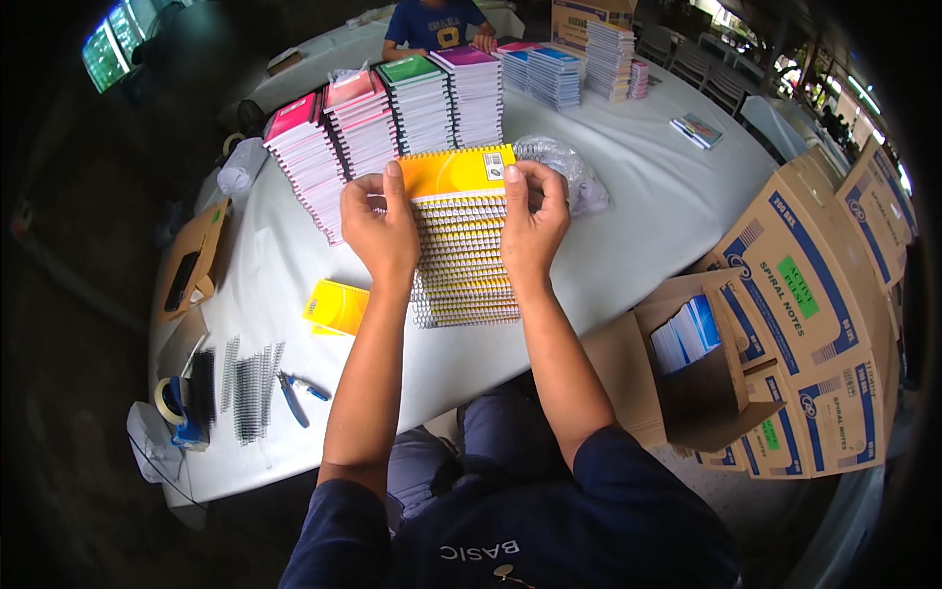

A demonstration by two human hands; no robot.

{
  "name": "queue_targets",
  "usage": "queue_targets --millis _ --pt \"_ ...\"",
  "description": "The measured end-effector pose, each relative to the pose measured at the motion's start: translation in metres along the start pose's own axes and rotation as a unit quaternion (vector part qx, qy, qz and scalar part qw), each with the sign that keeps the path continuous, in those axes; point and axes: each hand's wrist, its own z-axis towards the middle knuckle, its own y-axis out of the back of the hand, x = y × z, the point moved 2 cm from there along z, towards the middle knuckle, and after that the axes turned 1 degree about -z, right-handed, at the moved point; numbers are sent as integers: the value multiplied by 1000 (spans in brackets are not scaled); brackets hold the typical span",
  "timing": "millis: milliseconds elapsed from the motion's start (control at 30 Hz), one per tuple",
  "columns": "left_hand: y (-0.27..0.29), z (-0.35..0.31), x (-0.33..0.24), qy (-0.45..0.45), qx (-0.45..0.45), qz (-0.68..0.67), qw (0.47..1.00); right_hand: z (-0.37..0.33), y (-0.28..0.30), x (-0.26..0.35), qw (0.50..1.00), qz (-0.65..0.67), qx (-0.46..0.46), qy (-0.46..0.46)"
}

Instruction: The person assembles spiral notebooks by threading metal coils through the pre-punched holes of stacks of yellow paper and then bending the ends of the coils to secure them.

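A tall stack of yellow spiral notebooks (466, 260) stands on the table in front of me, wire bindings facing me. At its top, my left hand (381, 224) and my right hand (536, 220) grip a yellow spiral notebook (453, 175) by its two sides. Both thumbs press on the cover and the other fingers curl in at the edges. Whether this notebook touches the stack below, I cannot tell. Left of the stack lie loose yellow notebooks (337, 306). Nearer to me are loose wire coils (253, 391) and blue-handled pliers (292, 401).
Several tall notebook stacks (422, 103) line the far side, before a person (439, 27). Clear plastic wrap (579, 177) lies right of my right hand. A tape dispenser (186, 417) sits at the left edge. An open carton (628, 378) and stacked cartons (805, 285) stand at right.
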Motion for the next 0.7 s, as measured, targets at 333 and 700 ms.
queue_targets --millis 333,700 --pt "-1 -5 -3 139 12 -34 990 6 3 2 997 -57 -45 13" --pt "12 21 35 185 35 -133 973 15 14 1 988 124 -11 -86"
